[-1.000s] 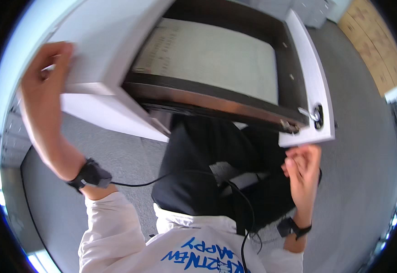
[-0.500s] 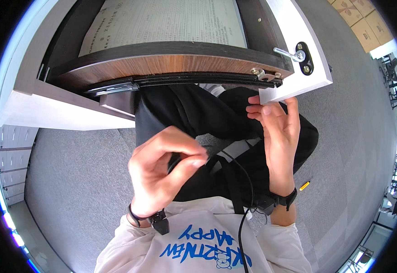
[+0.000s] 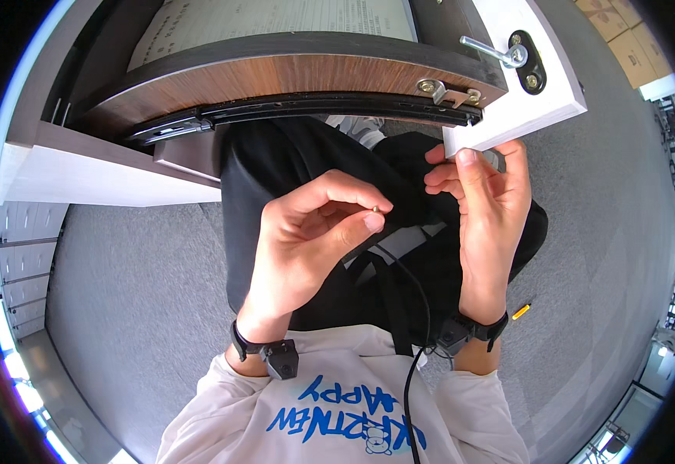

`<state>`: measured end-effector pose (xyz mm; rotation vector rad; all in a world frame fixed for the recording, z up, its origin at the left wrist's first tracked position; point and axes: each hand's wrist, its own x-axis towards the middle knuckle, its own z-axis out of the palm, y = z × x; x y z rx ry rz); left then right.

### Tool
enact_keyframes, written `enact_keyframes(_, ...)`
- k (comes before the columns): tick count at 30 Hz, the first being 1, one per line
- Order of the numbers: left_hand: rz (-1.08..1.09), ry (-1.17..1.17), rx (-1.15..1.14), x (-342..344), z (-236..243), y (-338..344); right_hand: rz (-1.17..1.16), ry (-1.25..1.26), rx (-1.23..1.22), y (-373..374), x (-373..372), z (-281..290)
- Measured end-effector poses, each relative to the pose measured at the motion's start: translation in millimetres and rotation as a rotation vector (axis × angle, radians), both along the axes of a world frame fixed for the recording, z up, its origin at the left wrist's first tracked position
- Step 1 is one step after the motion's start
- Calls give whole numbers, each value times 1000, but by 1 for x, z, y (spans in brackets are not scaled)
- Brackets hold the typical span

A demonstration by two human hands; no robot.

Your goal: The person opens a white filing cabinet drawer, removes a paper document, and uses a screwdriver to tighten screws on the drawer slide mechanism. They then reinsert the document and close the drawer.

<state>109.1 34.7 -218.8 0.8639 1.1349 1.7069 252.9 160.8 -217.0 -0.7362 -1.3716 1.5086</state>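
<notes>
In front of me a drawer point(image 3: 314, 68) with wood-grain side and dark edges is pulled out of a pale cabinet, a black slide rail point(image 3: 337, 108) running along its lower side. My left hand point(image 3: 310, 236), over my lap, pinches a small brass-coloured screw point(image 3: 376, 209) between thumb and forefinger. At the near edge of the white drawer front point(image 3: 542, 116), my right hand point(image 3: 486, 197) grips with the thumb against its corner and fingers curled around behind. A metal bolt point(image 3: 496, 52) on a black plate sticks out of that front.
Printed paper point(image 3: 276, 27) lies in the drawer. A yellow pen-like tool point(image 3: 521, 312) rests on the grey carpet to my right. A black cable point(image 3: 419, 298) runs down over my lap and shirt. Grey cabinets point(image 3: 32, 251) stand at the left, cardboard boxes point(image 3: 631, 54) at the far right.
My left hand has moved right and forward, toward the right hand, and the screw in its pinch now shows. The right hand stays at the drawer front; the view has shifted slightly.
</notes>
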Motion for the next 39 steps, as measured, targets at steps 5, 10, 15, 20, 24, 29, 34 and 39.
enact_keyframes(5, -12, -81, -36, 6, 0, 11, -16, 20, 23, 1, 0, 10)
enact_keyframes(10, 13, -98, -14, 11, -3, 25, -23, 34, 41, 3, 0, 17)
enact_keyframes(15, -14, -202, 26, 13, -9, 38, -13, 50, 26, 4, 0, 18)
enact_keyframes(20, 44, -164, 167, 22, -17, 56, -6, 65, 42, 5, 0, 16)
enact_keyframes(24, 110, -160, 261, 28, -15, 63, 3, 89, 39, 7, 0, 16)
enact_keyframes(29, 140, -240, 268, 29, -11, 67, -15, 65, 46, 6, -1, 19)
enact_keyframes(34, 171, -177, 187, 29, -9, 67, -14, 53, 63, 6, -1, 20)
enact_keyframes(39, 260, -1, 135, 27, -4, 62, -19, 63, 40, 6, -1, 20)
